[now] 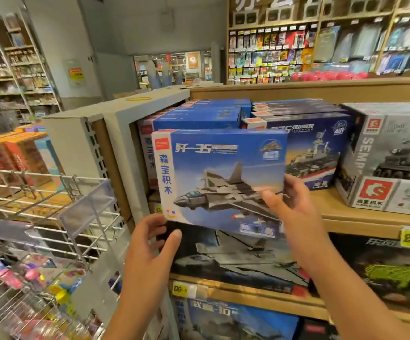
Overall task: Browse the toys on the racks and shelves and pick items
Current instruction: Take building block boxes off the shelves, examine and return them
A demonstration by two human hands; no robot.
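Box: blue jet box (pixel 219 177), held upright between both hands, just in front of the shelf (pixel 370 217).
Hands: left hand (pixel 150 244) pinches the bottom left corner; right hand (pixel 294 207) grips the right edge.
Progress: one item apparently picked; further browsing seemingly remains.
Containers: wire basket (pixel 51 217), left of the hands, holds small bright toys; shelf rows carry boxed sets.

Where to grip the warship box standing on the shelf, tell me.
Take the warship box by its top edge, coming from above and the front. It stands upright, with more boxes behind it, the grey tank box close on its right, and the held jet box covering its left.
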